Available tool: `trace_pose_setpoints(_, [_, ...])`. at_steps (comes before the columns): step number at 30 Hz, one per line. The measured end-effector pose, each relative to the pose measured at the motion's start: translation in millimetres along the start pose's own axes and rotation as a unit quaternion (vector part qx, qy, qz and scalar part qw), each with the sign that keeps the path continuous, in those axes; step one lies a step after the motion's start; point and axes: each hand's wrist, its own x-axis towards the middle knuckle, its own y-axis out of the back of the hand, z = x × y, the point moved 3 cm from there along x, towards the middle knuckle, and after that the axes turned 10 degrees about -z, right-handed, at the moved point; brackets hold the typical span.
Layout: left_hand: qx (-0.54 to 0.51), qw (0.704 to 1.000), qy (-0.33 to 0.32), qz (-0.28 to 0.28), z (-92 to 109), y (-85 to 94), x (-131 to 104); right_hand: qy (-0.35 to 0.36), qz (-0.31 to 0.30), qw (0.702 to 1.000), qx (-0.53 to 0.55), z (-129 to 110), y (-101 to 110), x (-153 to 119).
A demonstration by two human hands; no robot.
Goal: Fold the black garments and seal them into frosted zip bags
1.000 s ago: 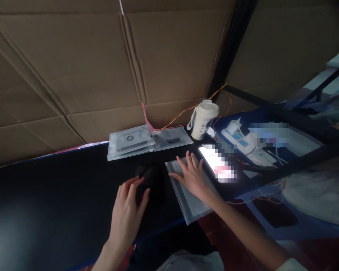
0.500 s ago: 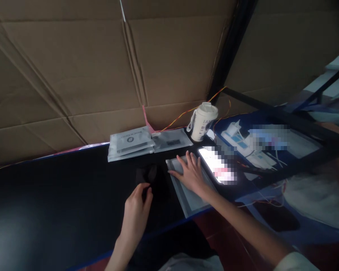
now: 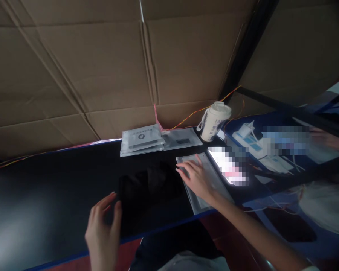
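A dark folded cloth lies on the black table, its outline hard to make out. Just left of it is my left hand, thumb and fingers apart with nothing visible between them. My right hand rests with spread fingers on clear zip bags at the table's front edge. Beyond the cloth, a stack of clear bags with printed lettering sits beside another flat bag with a small dark patch.
A white lidded cup stands at the back. A lit phone lies right of the bags. Farther right are a power strip with plugs, cables and a black metal frame. Cardboard walls the back. Part of another person's hand shows at far right.
My left hand has moved left and opened away from the dark cloth, which now lies more spread out. My right hand stays on the bags, fingers bent more. The view has shifted left.
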Motion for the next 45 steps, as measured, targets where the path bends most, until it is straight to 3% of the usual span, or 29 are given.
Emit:
trace_pose_setpoints(4, [0.034, 0.983, -0.161, -0.081, 30.3, -33.8, 4.0, -0.034, -0.039, 0.998, 0.043, -19.0, -4.2, 8.8])
trace_pose_setpoints(10, [0.135, 0.961, -0.222, -0.098, 18.9, -64.2, 5.1, -0.105, -0.102, 0.987, 0.071, -23.2, -26.5, 26.9])
trace_pose_setpoints(14, [0.107, 0.966, -0.218, -0.092, 17.1, -61.2, -2.2, -0.119, -0.073, 0.986, 0.088, -19.7, -27.9, 25.8])
trace_pose_setpoints(17, [0.058, 0.975, -0.197, -0.09, 26.7, -50.7, -1.7, -0.136, -0.036, 0.984, 0.105, -15.1, -16.2, 15.8])
trace_pose_setpoints(20, [0.049, 0.963, -0.236, -0.121, 42.1, -41.2, 10.8, -0.157, -0.034, 0.976, 0.149, -10.7, -2.3, -0.9])
trace_pose_setpoints(24, [0.101, 0.906, -0.355, -0.21, 68.0, -39.1, 46.0, -0.178, -0.044, 0.96, 0.211, -12.1, 11.3, -27.8])
trace_pose_setpoints(29, [0.182, 0.796, -0.428, -0.388, 99.4, -68.9, 89.9, -0.189, -0.039, 0.945, 0.264, -32.8, 20.7, -55.0])
trace_pose_setpoints(32, [0.212, 0.757, -0.415, -0.458, 109.9, -88.9, 105.4, -0.185, -0.056, 0.937, 0.291, -48.4, 24.2, -66.1])
trace_pose_setpoints(34, [0.244, 0.76, -0.386, -0.463, 110.9, -94.4, 112.1, -0.181, -0.061, 0.937, 0.294, -53.8, 27.4, -71.9])
trace_pose_setpoints(36, [0.281, 0.781, -0.344, -0.44, 105.9, -91.4, 116.9, -0.18, -0.055, 0.94, 0.284, -53.5, 31.4, -76.3])
trace_pose_setpoints(40, [0.354, 0.815, -0.233, -0.395, 78.3, -65.6, 119.5, -0.18, -0.033, 0.947, 0.265, -46.4, 36.2, -79.8])
trace_pose_setpoints(45, [0.426, 0.828, -0.11, -0.348, 36.9, -18.9, 105.6, -0.153, -0.02, 0.96, 0.234, -55.0, 26.3, -71.7])
